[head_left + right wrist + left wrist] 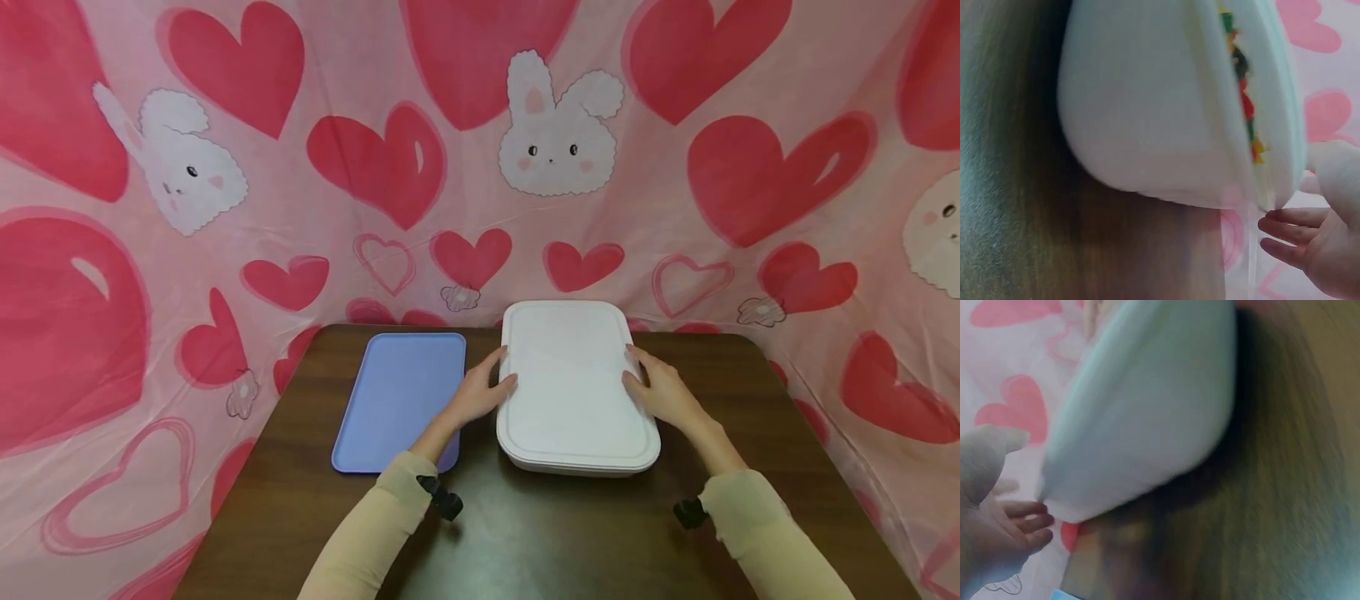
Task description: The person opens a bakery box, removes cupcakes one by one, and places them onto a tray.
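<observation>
A white lid (572,379) lies over a white box (1135,106). In the right wrist view a gap parts lid and box on that side, and red, green and yellow contents (1248,106) show through it; I cannot tell their kind. My right hand (662,396) holds the lid's right edge, fingertips at its underside and thumb at its rim. At the left edge is my left hand (476,396), its fingertips touching the rim. Its thumb stands apart from the rim in the left wrist view. No gap under the lid shows there.
A blue rectangular tray (405,396) lies left of the box on the brown wooden table (555,533). Behind the table hangs a pink cloth (480,192) with hearts and rabbits. Both wrists wear small black cameras.
</observation>
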`<state>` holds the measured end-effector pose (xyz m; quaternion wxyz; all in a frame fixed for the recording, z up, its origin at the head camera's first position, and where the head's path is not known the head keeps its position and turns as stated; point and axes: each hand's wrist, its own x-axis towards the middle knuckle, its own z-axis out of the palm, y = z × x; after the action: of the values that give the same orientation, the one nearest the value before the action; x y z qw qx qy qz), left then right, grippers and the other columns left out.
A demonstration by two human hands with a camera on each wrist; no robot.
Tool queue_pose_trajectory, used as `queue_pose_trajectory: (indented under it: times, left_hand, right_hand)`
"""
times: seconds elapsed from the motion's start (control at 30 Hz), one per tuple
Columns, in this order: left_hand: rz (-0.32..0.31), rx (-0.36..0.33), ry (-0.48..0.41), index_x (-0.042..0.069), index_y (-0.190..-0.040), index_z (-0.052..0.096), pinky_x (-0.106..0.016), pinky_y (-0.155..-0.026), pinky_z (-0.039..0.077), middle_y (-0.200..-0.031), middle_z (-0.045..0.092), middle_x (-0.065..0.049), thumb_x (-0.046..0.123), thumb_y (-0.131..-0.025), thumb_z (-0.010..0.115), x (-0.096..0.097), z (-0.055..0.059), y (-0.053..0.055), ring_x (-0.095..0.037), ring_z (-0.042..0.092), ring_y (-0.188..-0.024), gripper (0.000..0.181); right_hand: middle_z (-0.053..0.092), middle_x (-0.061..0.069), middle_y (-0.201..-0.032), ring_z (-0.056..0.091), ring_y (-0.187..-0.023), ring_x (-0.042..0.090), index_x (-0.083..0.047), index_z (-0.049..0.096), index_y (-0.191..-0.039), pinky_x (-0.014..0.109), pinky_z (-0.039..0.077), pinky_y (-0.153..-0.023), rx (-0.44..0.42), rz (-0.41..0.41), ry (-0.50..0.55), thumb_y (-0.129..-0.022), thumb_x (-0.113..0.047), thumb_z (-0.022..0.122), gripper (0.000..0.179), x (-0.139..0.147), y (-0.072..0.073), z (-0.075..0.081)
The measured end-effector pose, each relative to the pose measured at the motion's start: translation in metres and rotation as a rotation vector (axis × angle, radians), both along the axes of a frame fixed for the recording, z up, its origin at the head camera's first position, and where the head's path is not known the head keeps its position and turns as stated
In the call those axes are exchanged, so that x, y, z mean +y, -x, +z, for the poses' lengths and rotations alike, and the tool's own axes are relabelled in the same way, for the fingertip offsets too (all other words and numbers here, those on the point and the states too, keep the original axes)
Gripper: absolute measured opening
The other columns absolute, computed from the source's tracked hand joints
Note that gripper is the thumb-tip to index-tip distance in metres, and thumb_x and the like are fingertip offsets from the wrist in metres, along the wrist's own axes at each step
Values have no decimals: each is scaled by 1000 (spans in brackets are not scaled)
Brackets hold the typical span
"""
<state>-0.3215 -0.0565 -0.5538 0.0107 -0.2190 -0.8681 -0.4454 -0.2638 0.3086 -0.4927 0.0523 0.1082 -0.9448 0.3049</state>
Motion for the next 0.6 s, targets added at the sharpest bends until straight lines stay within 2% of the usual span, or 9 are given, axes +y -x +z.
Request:
queue_pose_trajectory:
  times: [0.1,0.13,0.2,0.23,0.33,0.4,0.47,0.53,0.6]
  left_hand:
    - [42,-141,-158,-4,-164,43,-53,-111,59,-154,62,-32,29,-107,70,5,32,-15,-43,66,-139,72]
    - [59,-190,-204,-8,-164,42,-52,-110,60,-153,62,-33,24,-106,72,6,43,-19,-45,67,-137,73]
    - [93,-267,-259,-11,-163,39,-47,-102,64,-150,64,-34,15,-105,73,7,51,-21,-43,72,-127,73]
    - [111,-307,-279,-11,-164,39,-47,-101,65,-150,64,-34,13,-105,73,7,54,-21,-43,73,-126,73]
    - [128,-404,-349,-11,-163,39,-45,-93,67,-149,64,-35,6,-103,72,3,57,-19,-39,77,-116,70]
    - [119,-468,-403,-9,-164,39,-47,-91,68,-151,62,-35,2,-103,71,-1,58,-18,-34,78,-110,70]
    - [105,-528,-450,-6,-165,41,-44,-89,69,-153,60,-35,1,-103,70,-5,58,-17,-28,78,-104,69]
    - [98,-589,-480,-3,-166,41,-41,-89,69,-156,58,-34,1,-103,70,-9,57,-16,-22,76,-101,69]
    - [93,-647,-512,-2,-166,42,-37,-90,68,-157,57,-32,2,-103,70,-12,54,-14,-18,74,-102,69]
  right_hand:
    - [60,43,-147,60,-136,59,9,46,-159,69,52,-111,20,-44,65,-108,-14,62,58,3,1,2]
    - [63,42,-144,64,-132,57,9,48,-158,61,58,-106,25,-58,94,-108,-13,63,57,4,2,2]
    - [68,41,-135,71,-121,52,11,50,-155,39,63,-95,24,-72,153,-107,-9,63,54,6,2,4]
    - [69,42,-133,72,-118,50,13,51,-153,29,62,-88,18,-71,186,-107,-6,63,52,7,2,6]
    - [65,45,-136,76,-102,17,17,48,-154,12,55,-79,-70,-67,326,-107,-3,63,53,10,2,10]
    - [59,48,-143,71,-96,0,19,41,-158,12,58,-78,-162,-65,426,-107,-2,63,59,13,2,12]
    - [51,50,-151,64,-91,-14,20,31,-162,16,62,-80,-261,-71,544,-108,-3,62,67,17,2,14]
    - [48,48,-155,67,-93,-12,21,22,-164,17,62,-83,-342,-79,654,-108,-3,62,73,20,1,14]
    - [62,41,-145,70,-95,-9,21,17,-165,17,63,-84,-403,-77,767,-108,-2,62,76,24,2,15]
